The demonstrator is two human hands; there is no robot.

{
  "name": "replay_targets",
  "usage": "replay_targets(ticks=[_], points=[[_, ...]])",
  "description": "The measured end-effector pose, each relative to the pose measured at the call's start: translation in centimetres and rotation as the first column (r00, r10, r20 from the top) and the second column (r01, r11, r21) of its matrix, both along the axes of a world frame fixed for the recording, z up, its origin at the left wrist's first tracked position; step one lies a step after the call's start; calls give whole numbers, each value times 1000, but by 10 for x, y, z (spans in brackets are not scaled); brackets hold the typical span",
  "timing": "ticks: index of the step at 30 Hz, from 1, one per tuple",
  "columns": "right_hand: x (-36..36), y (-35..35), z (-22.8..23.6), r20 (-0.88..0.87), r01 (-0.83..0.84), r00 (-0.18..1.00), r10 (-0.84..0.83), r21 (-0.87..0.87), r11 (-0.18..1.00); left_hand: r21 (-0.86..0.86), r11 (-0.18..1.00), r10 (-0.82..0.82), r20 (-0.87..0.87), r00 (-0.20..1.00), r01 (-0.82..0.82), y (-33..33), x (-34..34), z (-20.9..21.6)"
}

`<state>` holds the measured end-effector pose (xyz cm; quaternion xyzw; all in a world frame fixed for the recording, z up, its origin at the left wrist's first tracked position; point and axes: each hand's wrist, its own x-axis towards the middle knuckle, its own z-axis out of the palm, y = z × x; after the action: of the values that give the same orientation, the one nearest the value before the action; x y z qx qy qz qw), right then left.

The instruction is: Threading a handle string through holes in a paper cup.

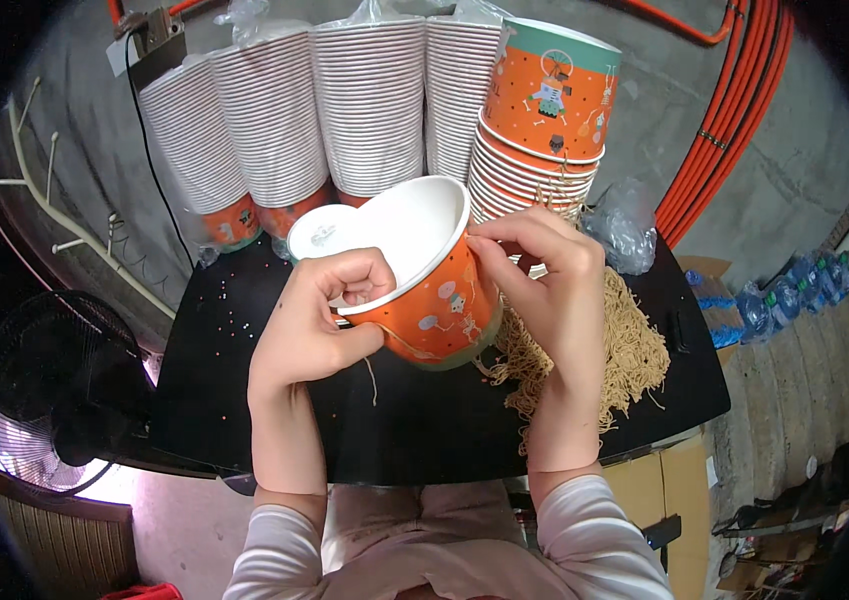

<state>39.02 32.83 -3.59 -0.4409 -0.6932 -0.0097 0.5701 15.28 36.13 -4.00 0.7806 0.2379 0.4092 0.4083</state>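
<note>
An orange paper bucket [449,315] with a white inside and printed cartoon figures is held tilted above the table. My left hand [319,315] is closed on its left rim, fingers curled inside and thumb outside. A thin tan cord [373,380] dangles below that thumb, and cord also runs along the bucket's front. At the right rim, my right hand [544,265] is closed with thumb and forefinger pinched against the wall; what lies between these fingertips is too small to see. A heap of tan cords [634,345] lies beside and behind my right wrist.
Behind stands a stack of orange buckets [544,120], with several plastic-wrapped bucket stacks [369,100] to its left. Crumpled clear plastic [626,225] sits right of them on the black table [424,430]. A black fan [54,390] is at left, bottled water packs [794,290] at right.
</note>
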Motion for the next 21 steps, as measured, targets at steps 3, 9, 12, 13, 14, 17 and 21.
replay_targets(ticks=[3, 9, 12, 13, 14, 17, 21], points=[[0, -1, 1, -22, -35, 999, 35, -10, 999, 78, 997, 30, -59, 998, -26, 0, -4, 0], [-4, -3, 5, -216, -187, 964, 153, -145, 972, 136, 990, 64, -119, 991, -48, -1, -10, 3], [-4, -3, 4, -190, -228, 962, 198, -155, 961, 165, 985, 71, -150, 986, -46, -2, -12, 4], [-2, -3, 3, -138, -227, 968, 208, -142, 964, 175, 984, 71, -157, 985, -43, -2, -13, 5], [2, -2, 4, -53, -221, 975, 216, -154, 963, 188, 982, 64, -175, 983, -30, -2, -13, 5], [9, -1, 4, 126, -229, 958, 258, -204, 952, 239, 970, 14, -258, 966, 50, -2, -19, 6], [9, 8, -6, 155, -354, 901, 406, -282, 892, 191, 909, -259, -434, 863, 369, 5, -42, 11]])
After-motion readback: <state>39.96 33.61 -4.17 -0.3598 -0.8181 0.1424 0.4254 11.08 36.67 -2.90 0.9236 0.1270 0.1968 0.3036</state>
